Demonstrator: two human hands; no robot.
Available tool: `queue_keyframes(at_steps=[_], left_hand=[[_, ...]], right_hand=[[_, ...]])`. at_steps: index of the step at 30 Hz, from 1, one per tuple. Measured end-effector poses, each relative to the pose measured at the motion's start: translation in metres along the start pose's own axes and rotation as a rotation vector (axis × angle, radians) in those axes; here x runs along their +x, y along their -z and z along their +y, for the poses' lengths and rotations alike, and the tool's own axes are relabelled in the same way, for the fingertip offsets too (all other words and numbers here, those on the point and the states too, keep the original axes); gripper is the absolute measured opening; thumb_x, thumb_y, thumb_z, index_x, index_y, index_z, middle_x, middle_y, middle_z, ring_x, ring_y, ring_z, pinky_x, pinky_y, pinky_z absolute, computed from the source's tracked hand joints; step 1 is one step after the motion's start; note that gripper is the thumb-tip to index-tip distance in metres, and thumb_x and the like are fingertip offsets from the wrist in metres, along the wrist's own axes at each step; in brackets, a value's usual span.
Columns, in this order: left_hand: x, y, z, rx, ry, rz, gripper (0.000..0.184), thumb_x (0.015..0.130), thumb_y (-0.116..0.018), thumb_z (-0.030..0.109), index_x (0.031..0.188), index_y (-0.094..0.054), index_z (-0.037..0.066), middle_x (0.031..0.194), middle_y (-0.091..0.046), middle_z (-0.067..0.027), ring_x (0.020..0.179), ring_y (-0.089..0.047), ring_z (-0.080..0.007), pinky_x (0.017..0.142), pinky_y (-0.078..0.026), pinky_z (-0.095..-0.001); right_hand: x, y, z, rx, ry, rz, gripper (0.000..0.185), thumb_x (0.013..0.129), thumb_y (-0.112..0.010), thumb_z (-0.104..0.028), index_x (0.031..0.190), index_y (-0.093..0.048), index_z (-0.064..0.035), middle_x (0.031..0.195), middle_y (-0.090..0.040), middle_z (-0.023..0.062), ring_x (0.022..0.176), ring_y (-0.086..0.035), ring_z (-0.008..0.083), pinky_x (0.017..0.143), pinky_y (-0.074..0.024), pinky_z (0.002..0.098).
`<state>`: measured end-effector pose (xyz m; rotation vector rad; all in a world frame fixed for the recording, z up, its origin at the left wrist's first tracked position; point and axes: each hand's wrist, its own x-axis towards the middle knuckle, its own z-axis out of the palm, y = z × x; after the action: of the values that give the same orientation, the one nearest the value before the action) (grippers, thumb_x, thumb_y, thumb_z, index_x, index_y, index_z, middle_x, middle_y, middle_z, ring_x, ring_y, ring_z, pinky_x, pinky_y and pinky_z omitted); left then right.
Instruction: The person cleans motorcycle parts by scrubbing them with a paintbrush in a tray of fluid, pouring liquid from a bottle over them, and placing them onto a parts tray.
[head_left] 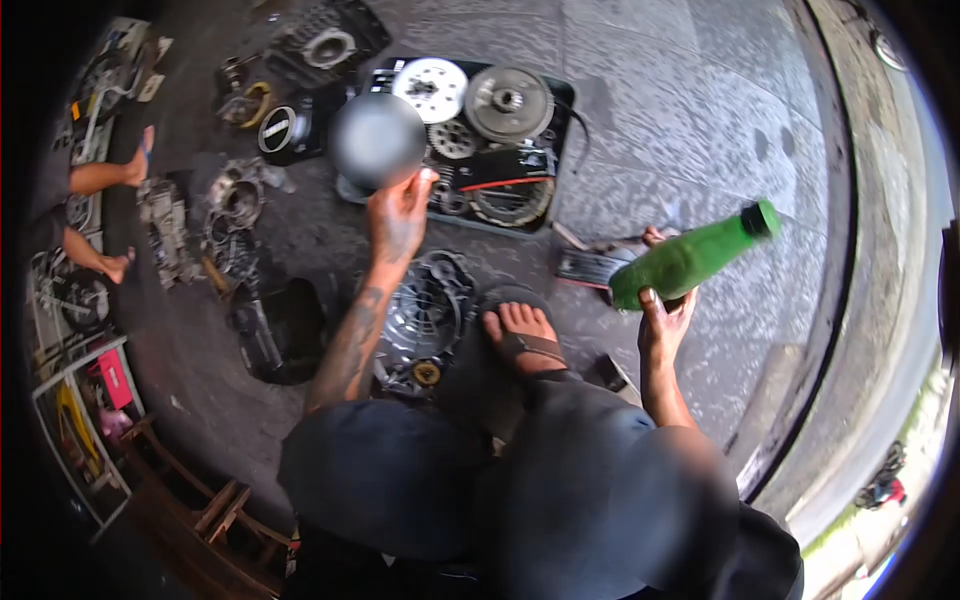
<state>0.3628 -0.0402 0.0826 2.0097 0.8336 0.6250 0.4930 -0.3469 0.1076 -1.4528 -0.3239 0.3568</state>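
My left hand [397, 218] is closed at the near edge of a tray [567, 150], its fingertips pinched beside a blurred round patch [378, 140]; what they hold cannot be made out. In the tray lie a white drilled disc [430, 90], a grey round part [509, 103], a small toothed disc [452, 139] and a black part with a red edge [505, 168]. My right hand [668, 318] is wrapped round a green bottle [690, 262], tilted with its dark-capped end up and to the right. A dark rectangular object [592, 268] lies just left of the bottle.
A round metal cover [428, 305] lies beside my left forearm, near my sandalled foot [525, 335]. Engine parts [235, 205] and a black container [285, 330] are on the floor at left. Another person's legs [105, 177] show at far left, above a shelf [85, 430].
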Motion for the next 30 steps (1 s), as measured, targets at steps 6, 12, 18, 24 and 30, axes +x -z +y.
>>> queue_keyframes(at_steps=[6, 12, 18, 24, 30], left_hand=[[-0.051, -0.029, 0.068, 0.078, -0.092, -0.413, 0.015, 0.091, -0.063, 0.019, 0.096, -0.068, 0.005, 0.081, -0.064, -0.0073, 0.066, -0.063, -0.0178, 0.059, -0.051, -0.0306], [-0.092, -0.106, 0.052, 0.4, -0.746, -0.627, 0.06, 0.074, -0.075, 0.033, 0.126, -0.056, 0.01, 0.12, -0.056, -0.0084, 0.111, -0.053, -0.0247, 0.09, -0.046, -0.0399], [-0.104, -0.161, 0.018, 0.59, -0.877, -0.496, 0.072, 0.072, -0.077, 0.03, 0.133, -0.048, 0.005, 0.125, -0.052, -0.0074, 0.116, -0.048, -0.0233, 0.089, -0.041, -0.0424], [-0.084, -0.123, 0.045, 0.455, -0.468, -0.836, 0.07, 0.081, -0.073, 0.023, 0.141, -0.042, 0.005, 0.123, -0.053, -0.0075, 0.115, -0.05, -0.0217, 0.095, -0.042, -0.0381], [-0.057, -0.051, 0.055, -1.229, 0.632, -0.929, 0.05, 0.096, -0.051, 0.02, 0.14, -0.038, 0.0, 0.122, -0.057, -0.0138, 0.11, -0.058, -0.0221, 0.095, -0.048, -0.0367]], right_hand=[[-0.032, 0.089, 0.04, -0.268, -0.105, 0.301, 0.071, 0.078, -0.078, -0.008, 0.137, -0.038, -0.0037, 0.134, -0.049, 0.0136, 0.128, -0.043, 0.0249, 0.109, -0.0329, 0.04], [-0.05, 0.113, 0.041, -0.269, -0.098, 0.486, 0.069, 0.079, -0.079, -0.01, 0.136, -0.041, -0.0025, 0.127, -0.052, 0.0134, 0.117, -0.052, 0.0231, 0.1, -0.0431, 0.0361], [-0.05, 0.121, 0.06, -0.548, -0.127, 0.339, 0.072, 0.078, -0.08, -0.013, 0.137, -0.041, -0.0026, 0.127, -0.056, 0.0154, 0.117, -0.056, 0.0253, 0.099, -0.0459, 0.0389], [-0.047, 0.121, 0.076, -0.623, -0.125, 0.275, 0.071, 0.077, -0.079, -0.01, 0.137, -0.042, -0.0021, 0.128, -0.056, 0.0169, 0.115, -0.057, 0.025, 0.099, -0.0452, 0.0386], [-0.044, 0.131, 0.09, -0.544, -0.135, 0.261, 0.069, 0.076, -0.08, -0.008, 0.135, -0.044, -0.0034, 0.127, -0.057, 0.0125, 0.116, -0.055, 0.022, 0.102, -0.0407, 0.0366]])
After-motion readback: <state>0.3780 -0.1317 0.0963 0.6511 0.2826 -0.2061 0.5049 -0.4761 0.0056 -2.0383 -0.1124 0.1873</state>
